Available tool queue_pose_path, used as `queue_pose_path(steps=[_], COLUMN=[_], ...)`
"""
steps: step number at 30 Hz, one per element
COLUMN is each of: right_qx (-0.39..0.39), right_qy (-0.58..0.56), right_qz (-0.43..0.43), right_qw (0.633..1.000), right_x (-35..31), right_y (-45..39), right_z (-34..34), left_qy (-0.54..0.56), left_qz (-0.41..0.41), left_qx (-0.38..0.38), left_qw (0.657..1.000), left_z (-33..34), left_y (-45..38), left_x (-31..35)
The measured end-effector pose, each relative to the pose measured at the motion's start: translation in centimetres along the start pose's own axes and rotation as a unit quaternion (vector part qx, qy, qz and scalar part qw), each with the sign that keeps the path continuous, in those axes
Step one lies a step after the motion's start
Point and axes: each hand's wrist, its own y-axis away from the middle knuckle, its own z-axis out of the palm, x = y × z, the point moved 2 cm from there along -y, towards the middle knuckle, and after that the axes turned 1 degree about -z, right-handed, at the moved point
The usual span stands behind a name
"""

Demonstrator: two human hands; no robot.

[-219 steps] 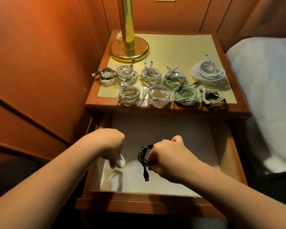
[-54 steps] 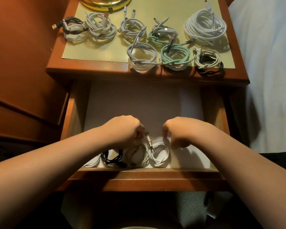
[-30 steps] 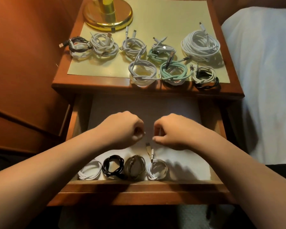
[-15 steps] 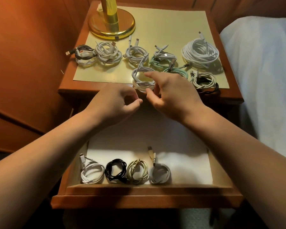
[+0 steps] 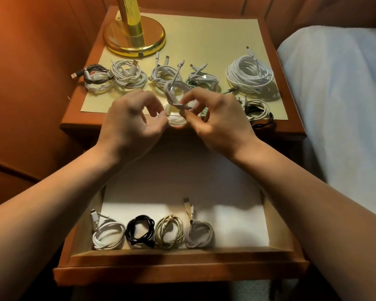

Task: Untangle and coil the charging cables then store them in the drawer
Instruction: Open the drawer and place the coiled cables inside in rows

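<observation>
Wooden worktop [image 5: 291, 118] edge is carrying the risk: right hand [image 5: 213, 122] fingers are pinching the white coil [image 5: 178, 92] lightly, left hand [image 5: 130, 124] fingers loosely curled, empty, so loops are liable to spring open above the drawer [image 5: 178, 268].

The drawer [image 5: 178, 260] is pulled out, and four coils sit in a row along its front wall: white coil [image 5: 108, 235], black coil [image 5: 140, 231], tan coil [image 5: 169, 231], grey coil [image 5: 199, 234]. The right front corner and the whole back part of the white liner [image 5: 237, 224] are bare, so a hand could go down there. On the desk [image 5: 295, 127] more coils fill the front half, with a big white bundle [image 5: 249, 74] on the right and a gold lamp base [image 5: 135, 38] at the back left (the back right of the mat is bare). Both arms cross above the drawer.
</observation>
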Motion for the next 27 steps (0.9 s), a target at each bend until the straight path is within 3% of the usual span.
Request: queue_pose_path(steps=[6, 17, 22, 27], right_qx=[0.015, -0.034, -0.130, -0.290], right_qy=[-0.024, 0.020, 0.040, 0.008], right_qz=[-0.040, -0.072, -0.058, 0.044], right_qw=[0.999, 0.997, 0.989, 0.956], right_x=[-0.4, 0.0, 0.0, -0.2], right_y=[0.7, 3.1, 3.7, 5.4], right_z=[-1.7, -4.2, -6.8, -9.3], left_qy=[-0.105, -0.097, -0.073, -0.016], left_qz=[0.030, 0.075, 0.127, 0.190], left_qx=[-0.109, -0.060, -0.005, -0.053], left_qw=[0.988, 0.991, 0.989, 0.980], left_z=[1.5, 0.0, -1.6, -1.9], left_y=[0.9, 0.9, 0.6, 1.4], left_x=[-0.4, 0.0, 0.4, 2.3])
